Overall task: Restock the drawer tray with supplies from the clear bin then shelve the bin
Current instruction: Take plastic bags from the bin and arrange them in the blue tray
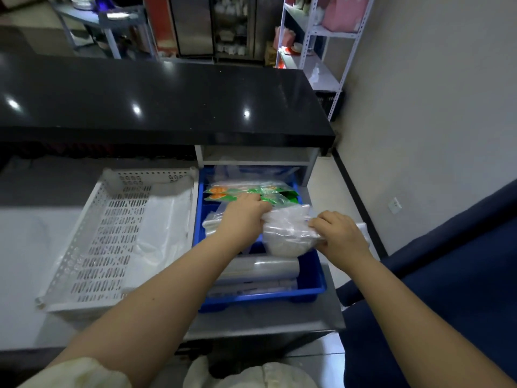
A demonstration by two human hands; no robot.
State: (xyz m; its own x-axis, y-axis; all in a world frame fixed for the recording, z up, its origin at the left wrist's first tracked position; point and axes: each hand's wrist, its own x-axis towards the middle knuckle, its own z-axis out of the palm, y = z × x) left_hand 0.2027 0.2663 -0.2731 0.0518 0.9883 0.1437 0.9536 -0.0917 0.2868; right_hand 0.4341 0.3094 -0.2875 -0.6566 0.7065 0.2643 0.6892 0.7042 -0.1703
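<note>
Head view is showing the left hand (246, 212) and right hand (340, 233) pinching, fingers closed, a clear bag (288, 233) over the blue tray (316, 292); lowering it flat into the free slot looks best.

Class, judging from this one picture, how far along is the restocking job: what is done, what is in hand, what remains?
Done: the blue plastic drawer tray already holds green-and-orange packets and clear rolled bags. In hand: the left hand and right hand both grip a clear plastic packet of white supplies over the tray. Left: the white perforated bin beside the drawer is not yet shelved.
</note>
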